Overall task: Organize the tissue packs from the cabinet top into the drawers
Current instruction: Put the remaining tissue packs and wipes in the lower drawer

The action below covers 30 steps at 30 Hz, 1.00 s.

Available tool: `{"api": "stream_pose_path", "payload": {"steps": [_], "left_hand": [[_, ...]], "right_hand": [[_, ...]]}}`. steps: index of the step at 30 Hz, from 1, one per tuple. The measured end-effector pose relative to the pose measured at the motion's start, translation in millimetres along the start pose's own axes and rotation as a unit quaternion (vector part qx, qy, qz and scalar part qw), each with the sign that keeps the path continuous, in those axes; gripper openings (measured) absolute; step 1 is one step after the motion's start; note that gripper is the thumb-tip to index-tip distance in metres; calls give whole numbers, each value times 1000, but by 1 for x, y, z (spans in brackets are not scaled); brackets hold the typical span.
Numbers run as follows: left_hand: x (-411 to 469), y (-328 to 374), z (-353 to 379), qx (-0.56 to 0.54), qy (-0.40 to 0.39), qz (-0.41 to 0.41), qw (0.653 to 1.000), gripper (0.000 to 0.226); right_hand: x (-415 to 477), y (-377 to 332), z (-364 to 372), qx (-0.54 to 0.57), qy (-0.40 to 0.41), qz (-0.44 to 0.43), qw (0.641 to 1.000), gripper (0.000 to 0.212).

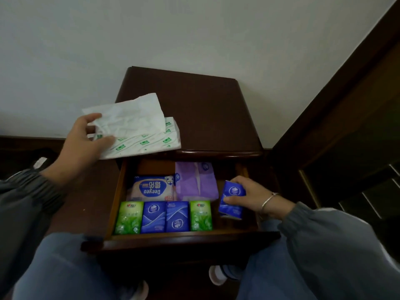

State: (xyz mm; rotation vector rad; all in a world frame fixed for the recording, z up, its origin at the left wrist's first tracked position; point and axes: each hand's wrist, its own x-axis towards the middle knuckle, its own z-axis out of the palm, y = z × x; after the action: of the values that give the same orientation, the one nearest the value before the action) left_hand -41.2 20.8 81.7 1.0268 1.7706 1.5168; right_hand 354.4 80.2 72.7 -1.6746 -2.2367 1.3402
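Observation:
A dark wooden cabinet [207,109] stands against the wall with its top drawer [190,240] pulled out. My left hand [84,141] grips a white tissue pack with green print [142,137] at the cabinet top's front left edge; a loose tissue sticks up from it. My right hand [249,195] holds a small blue tissue pack [231,200] over the drawer's right side. In the drawer's front row lie two green packs [129,217] [200,215] with two blue packs [165,216] between them. Behind them lie a Deeyeo pack [151,188] and a purple pack [195,180].
A lower dark surface [91,191] adjoins the cabinet on the left. A dark wooden door frame [337,100] rises at the right. My knees in blue jeans [65,267] flank the drawer front, and a shoe [218,274] shows on the floor below.

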Motion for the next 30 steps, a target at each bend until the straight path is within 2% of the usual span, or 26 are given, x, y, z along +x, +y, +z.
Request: {"api": "stream_pose_path", "payload": {"steps": [3, 10, 12, 15, 18, 20, 22, 25, 27, 28, 30], "left_hand": [[-14, -3, 1, -10, -15, -14, 1000, 61], [-32, 4, 8, -47, -44, -48, 997, 61], [-38, 7, 12, -27, -47, -47, 997, 62], [-44, 11, 17, -8, -65, -53, 996, 62], [-48, 15, 17, 5, -80, -62, 995, 61], [-50, 17, 15, 8, -87, -68, 994, 61], [-51, 19, 13, 13, -98, -76, 992, 61], [-52, 23, 6, 24, -136, -87, 987, 60], [-54, 24, 1, 19, -170, -99, 980, 60], [-55, 24, -1, 13, -187, -105, 977, 60], [-59, 26, 2, 4, -214, -113, 970, 60]], "right_hand": [[13, 8, 29, -133, -19, -9, 991, 53], [21, 18, 36, -109, -108, 34, 988, 54], [21, 16, 37, -162, -113, 17, 980, 52], [25, 5, 35, -314, -120, -7, 942, 56], [30, -2, 28, -336, -175, 6, 926, 62], [31, -4, 27, -404, -200, 14, 893, 78], [29, -2, 29, -463, -183, 18, 867, 90], [21, -6, 21, -442, -156, 33, 883, 100], [13, -19, 11, -376, -120, 21, 919, 92], [8, -27, 8, -305, -85, 6, 948, 81], [-4, -47, 12, -61, -30, 5, 998, 52]]}}
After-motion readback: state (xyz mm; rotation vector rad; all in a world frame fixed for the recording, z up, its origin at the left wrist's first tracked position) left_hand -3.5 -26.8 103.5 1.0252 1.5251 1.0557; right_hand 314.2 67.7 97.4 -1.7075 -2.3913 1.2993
